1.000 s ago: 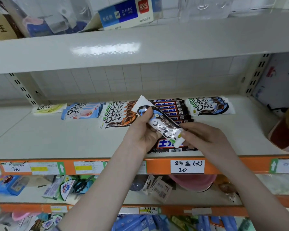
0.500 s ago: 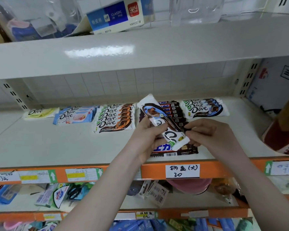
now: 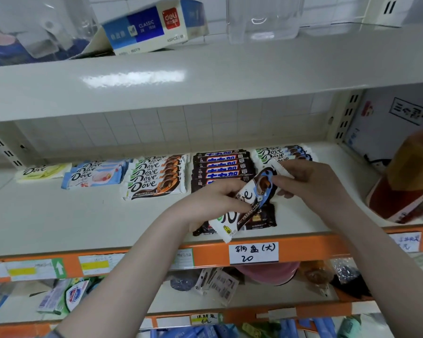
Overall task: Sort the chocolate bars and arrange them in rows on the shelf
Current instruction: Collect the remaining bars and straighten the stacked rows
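Both hands hold one white Dove bar above the front part of the cream shelf. The bar is a long flat packet of shiny film with crimped, toothed ends, and it lies tilted, its lower end toward the orange shelf edge. The left hand grips the lower half, its fingers curled around the wrapper; the right hand pinches the upper end between thumb and fingers. Directly under the hands lies a dark brown bar, flat on the shelf, partly covered by the white bar. Just behind the left hand is a row of dark bars with blue and white labels, overlapping like tiles. Behind the right hand is a row of white Dove bars with blue pattern. To the left of the left hand are white Dove bars with orange and brown swirl, then light blue Dove bars, and farthest a pale yellow Dove bar. Below the hands, a white paper label with handwriting sticks on the orange edge.
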Demonstrator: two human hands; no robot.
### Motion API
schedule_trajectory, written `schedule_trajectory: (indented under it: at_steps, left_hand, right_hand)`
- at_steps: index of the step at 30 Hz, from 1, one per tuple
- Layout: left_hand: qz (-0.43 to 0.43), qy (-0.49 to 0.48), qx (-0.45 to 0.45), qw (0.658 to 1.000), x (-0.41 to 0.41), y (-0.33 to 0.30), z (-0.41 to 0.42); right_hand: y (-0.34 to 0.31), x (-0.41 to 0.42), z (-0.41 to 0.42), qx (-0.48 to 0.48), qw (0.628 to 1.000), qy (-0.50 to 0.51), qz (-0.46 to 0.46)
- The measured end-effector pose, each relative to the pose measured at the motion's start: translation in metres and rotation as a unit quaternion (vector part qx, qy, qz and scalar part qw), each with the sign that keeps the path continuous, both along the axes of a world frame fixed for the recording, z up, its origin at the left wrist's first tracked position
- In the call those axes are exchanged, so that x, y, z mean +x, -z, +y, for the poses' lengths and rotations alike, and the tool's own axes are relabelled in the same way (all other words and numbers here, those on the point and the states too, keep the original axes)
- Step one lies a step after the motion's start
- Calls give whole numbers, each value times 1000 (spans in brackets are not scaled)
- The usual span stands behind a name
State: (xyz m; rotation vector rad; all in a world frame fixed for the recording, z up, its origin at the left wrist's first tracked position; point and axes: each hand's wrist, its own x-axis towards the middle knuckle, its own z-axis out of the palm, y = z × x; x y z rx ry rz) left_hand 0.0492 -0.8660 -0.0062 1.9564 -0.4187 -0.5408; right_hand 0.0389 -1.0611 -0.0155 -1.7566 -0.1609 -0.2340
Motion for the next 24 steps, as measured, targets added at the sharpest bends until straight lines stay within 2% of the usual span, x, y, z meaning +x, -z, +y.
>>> schedule_trajectory:
  at_steps: [4, 6, 9, 12, 14, 17, 20, 22, 24]
  left_hand:
    - [15, 31, -12, 999, 6, -1, 4]
    - [19, 30, -22, 999, 10, -1, 5]
    - [10, 17, -17, 1000, 16, 0, 2]
    - [0, 25, 0, 1000, 22, -1, -8]
    - [-8, 35, 4, 999, 26, 0, -17]
    - [-8, 21, -17, 1000, 30, 4, -30]
    - [-21, -5, -48, 999, 36, 11, -40]
    - [-77, -15, -33, 996, 43, 14, -46]
    - [-177, -5, 45, 983, 52, 15, -52]
  right_hand:
    - [12, -2, -15, 32, 998, 44, 20]
    - [18, -3, -23, 13, 998, 61, 29]
    - [22, -7, -38, -163, 985, 52, -21]
    - [19, -10, -49, -344, 936, -10, -70]
    - [18, -8, -55, -431, 895, -37, -103]
    - [20, -6, -64, -515, 848, -49, -116]
    - [22, 1, -70, -558, 820, -23, -126]
    - [20, 11, -72, -573, 810, 3, -124]
    - [17, 25, -75, -600, 791, 27, -119]
